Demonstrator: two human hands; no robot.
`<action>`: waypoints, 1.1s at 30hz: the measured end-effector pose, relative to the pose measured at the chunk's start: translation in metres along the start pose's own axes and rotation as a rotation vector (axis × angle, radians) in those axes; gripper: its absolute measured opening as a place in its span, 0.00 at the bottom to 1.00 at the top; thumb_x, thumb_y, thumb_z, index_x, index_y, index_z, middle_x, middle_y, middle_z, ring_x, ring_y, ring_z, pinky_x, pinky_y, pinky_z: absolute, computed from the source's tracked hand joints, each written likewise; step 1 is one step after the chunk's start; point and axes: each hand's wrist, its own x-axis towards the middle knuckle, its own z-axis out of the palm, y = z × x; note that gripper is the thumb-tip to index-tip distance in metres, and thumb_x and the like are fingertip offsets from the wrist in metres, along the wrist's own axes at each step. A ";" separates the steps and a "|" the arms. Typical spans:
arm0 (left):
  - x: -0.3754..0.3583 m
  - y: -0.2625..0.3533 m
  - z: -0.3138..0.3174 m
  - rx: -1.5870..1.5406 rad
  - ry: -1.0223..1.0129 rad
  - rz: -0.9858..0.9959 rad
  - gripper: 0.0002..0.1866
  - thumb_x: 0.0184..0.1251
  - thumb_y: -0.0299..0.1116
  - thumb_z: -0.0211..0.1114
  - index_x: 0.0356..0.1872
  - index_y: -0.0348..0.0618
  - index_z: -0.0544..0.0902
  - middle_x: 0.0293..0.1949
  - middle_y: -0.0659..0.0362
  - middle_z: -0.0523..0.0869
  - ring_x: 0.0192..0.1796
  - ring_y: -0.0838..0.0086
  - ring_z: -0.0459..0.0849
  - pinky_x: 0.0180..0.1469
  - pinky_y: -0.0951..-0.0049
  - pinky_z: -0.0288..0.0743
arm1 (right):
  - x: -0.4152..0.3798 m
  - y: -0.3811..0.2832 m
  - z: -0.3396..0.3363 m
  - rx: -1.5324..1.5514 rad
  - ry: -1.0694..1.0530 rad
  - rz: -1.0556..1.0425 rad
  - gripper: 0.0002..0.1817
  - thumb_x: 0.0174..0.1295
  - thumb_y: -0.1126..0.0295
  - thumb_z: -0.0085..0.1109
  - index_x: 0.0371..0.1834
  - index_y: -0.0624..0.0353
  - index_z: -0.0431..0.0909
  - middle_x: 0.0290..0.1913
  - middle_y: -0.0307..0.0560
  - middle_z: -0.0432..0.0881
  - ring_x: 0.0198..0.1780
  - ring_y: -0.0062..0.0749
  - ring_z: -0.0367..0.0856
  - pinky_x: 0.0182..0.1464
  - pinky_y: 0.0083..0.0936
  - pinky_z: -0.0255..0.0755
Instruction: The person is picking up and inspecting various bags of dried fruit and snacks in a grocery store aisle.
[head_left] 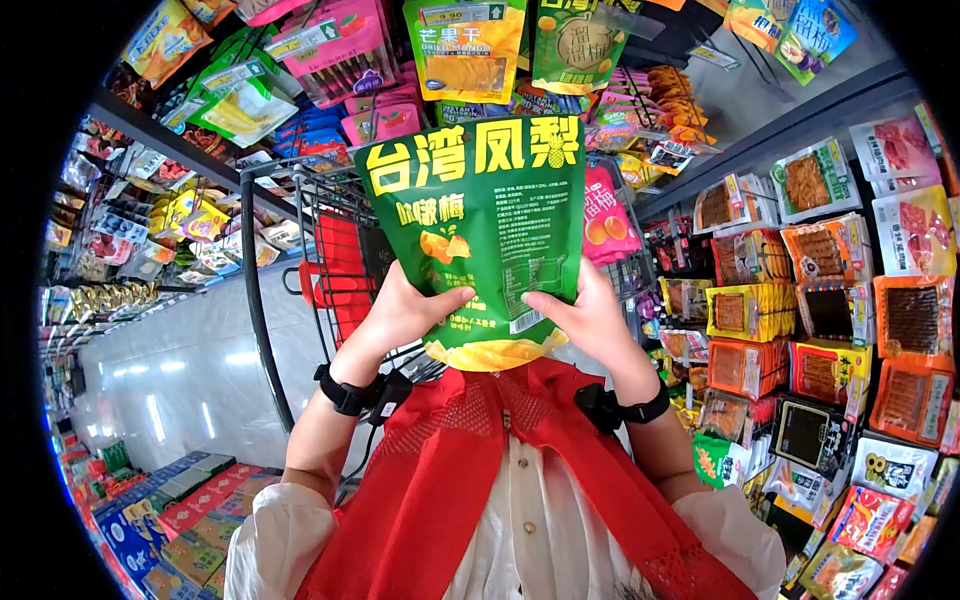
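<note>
A large green snack bag (490,240) with yellow lettering and fruit pictures is held up in front of my chest. My left hand (415,305) grips its lower left side, thumb lying across the printed face. On the lower right, my right hand (580,305) pinches the bag, its thumb beside the barcode. The fingers of both hands are hidden behind the bag. Just beyond it stands a wire shopping cart (325,215) with a red panel (340,290). A pink bag (608,215) shows past the green bag's right edge.
Hanging snack bags fill the rack ahead, including a dried mango bag (465,55) and a green pouch (575,50). Packaged snacks (745,310) hang along the right side. At left are more shelves (190,225), a grey floor (180,370) and stacked boxes (190,510).
</note>
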 end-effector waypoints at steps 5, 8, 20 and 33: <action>-0.002 -0.011 0.006 0.159 -0.012 0.023 0.18 0.48 0.19 0.64 0.43 0.34 0.72 0.38 0.59 0.78 0.41 0.78 0.75 0.44 0.76 0.71 | 0.004 0.004 0.004 0.258 0.082 0.039 0.20 0.48 0.77 0.62 0.44 0.65 0.68 0.41 0.41 0.77 0.42 0.25 0.75 0.46 0.22 0.68; 0.010 -0.013 0.011 0.164 -0.009 -0.010 0.19 0.48 0.19 0.64 0.43 0.34 0.72 0.40 0.59 0.78 0.44 0.76 0.74 0.47 0.76 0.69 | 0.018 0.000 -0.003 0.301 0.102 0.095 0.17 0.47 0.80 0.61 0.42 0.64 0.70 0.39 0.40 0.78 0.40 0.20 0.75 0.44 0.18 0.69; 0.042 -0.011 0.060 0.203 0.022 0.292 0.54 0.41 0.30 0.70 0.61 0.32 0.36 0.63 0.45 0.47 0.65 0.59 0.51 0.64 0.63 0.47 | 0.056 -0.057 0.017 -0.505 0.318 -0.311 0.16 0.43 0.70 0.62 0.37 0.61 0.74 0.34 0.49 0.78 0.34 0.39 0.78 0.35 0.29 0.72; 0.023 -0.124 -0.027 -0.605 0.406 -0.408 0.14 0.61 0.25 0.52 0.48 0.36 0.70 0.44 0.55 0.77 0.43 0.70 0.77 0.44 0.71 0.73 | 0.013 0.018 0.025 -0.554 -0.571 -0.034 0.24 0.53 0.65 0.55 0.52 0.63 0.65 0.60 0.59 0.58 0.58 0.50 0.62 0.57 0.31 0.60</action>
